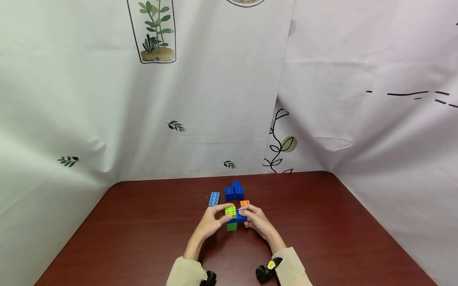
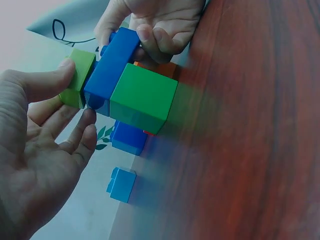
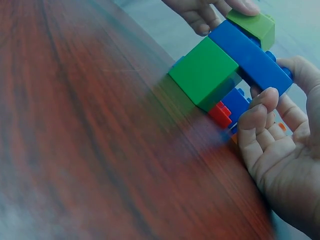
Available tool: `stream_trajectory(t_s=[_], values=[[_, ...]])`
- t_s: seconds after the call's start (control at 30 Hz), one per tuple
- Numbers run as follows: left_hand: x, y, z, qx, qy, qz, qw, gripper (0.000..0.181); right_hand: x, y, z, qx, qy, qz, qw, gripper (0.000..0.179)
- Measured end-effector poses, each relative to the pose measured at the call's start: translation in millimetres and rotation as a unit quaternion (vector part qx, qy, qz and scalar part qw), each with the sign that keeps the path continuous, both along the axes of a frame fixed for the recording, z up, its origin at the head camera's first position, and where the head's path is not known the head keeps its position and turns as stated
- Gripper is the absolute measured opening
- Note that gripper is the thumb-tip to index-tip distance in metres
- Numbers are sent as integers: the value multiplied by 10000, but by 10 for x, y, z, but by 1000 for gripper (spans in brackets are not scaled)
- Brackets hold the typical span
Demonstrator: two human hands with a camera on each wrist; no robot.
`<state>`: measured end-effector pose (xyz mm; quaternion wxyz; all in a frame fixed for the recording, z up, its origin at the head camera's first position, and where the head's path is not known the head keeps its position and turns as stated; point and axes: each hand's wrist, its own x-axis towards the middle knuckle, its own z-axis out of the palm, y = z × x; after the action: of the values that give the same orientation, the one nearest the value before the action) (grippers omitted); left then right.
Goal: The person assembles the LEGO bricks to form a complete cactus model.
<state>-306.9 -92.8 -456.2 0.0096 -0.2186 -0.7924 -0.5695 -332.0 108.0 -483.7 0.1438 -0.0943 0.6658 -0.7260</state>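
Between the thumb and fingers of my left hand (image 1: 210, 223) is a lime-green brick (image 1: 230, 211), at the left end of a long blue brick (image 1: 242, 219). A thin gap and a bit of stud show between those two bricks in the left wrist view; whether they are fully joined I cannot tell. My right hand (image 1: 261, 224) pinches the blue brick's right end between thumb and fingers. Under the blue brick's left part sits a larger green brick (image 3: 204, 72), which stands on the table (image 1: 307, 222).
Behind the hands are several dark blue bricks (image 1: 238, 193), a light blue brick (image 1: 214, 198) to their left and an orange brick (image 1: 245, 203) close by the right hand. Part of a red brick (image 3: 220, 114) shows behind the green one. A printed curtain (image 1: 214, 99) hangs behind the table.
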Motion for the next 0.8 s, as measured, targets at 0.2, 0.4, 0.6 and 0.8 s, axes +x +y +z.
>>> stream_trajectory(t_s=[0.2, 0.4, 0.6, 0.8], values=[[22, 25, 4, -147, 136, 118, 9997, 36, 5, 11, 5, 14, 8, 45, 10000, 7], [41, 15, 53, -681, 459, 253, 9963, 32, 15, 6, 10, 3, -32, 18, 10000, 6], [59, 26, 101, -1022, 737, 275, 9916, 33, 14, -7, 11, -24, -78, 4, 10000, 5], [50, 17, 105, -1057, 774, 177, 9912, 34, 16, -13, 18, -32, -57, 13, 10000, 5]])
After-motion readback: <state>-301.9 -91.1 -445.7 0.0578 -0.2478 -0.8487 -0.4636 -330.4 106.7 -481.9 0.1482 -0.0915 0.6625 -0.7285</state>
